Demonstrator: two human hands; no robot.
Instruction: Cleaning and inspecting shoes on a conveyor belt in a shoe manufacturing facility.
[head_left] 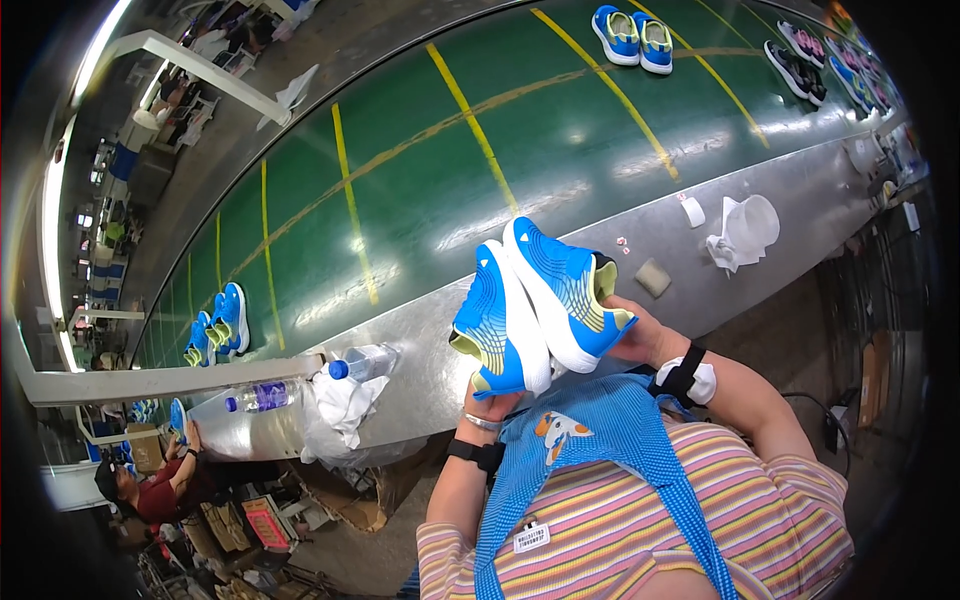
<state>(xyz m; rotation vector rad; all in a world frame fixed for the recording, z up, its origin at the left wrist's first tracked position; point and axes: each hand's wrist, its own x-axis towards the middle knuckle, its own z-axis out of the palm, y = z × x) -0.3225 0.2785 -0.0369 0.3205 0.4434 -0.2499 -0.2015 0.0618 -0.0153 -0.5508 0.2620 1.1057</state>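
Observation:
A pair of blue sneakers with white soles and yellow-green linings is held up in front of my chest, toes pointing away from me. My left hand (490, 398) is closed around the heel of the left sneaker (491, 325). The heel of the right sneaker (563, 290) rests in my right hand (637, 333), whose fingers partly vanish behind the shoe. The two white soles face each other and look close together or touching. Both shoes hang over the near metal ledge (430, 400) beside the green conveyor belt (400, 210).
Further sneakers (630, 40) ride the belt at the far right, and another blue pair (217, 325) at the left. Bottles (365, 362) and a white cloth (345, 400) lie left on the ledge; a white cup (750, 222) and a sponge-like block (653, 278) lie right. Another person (160, 480) works at lower left.

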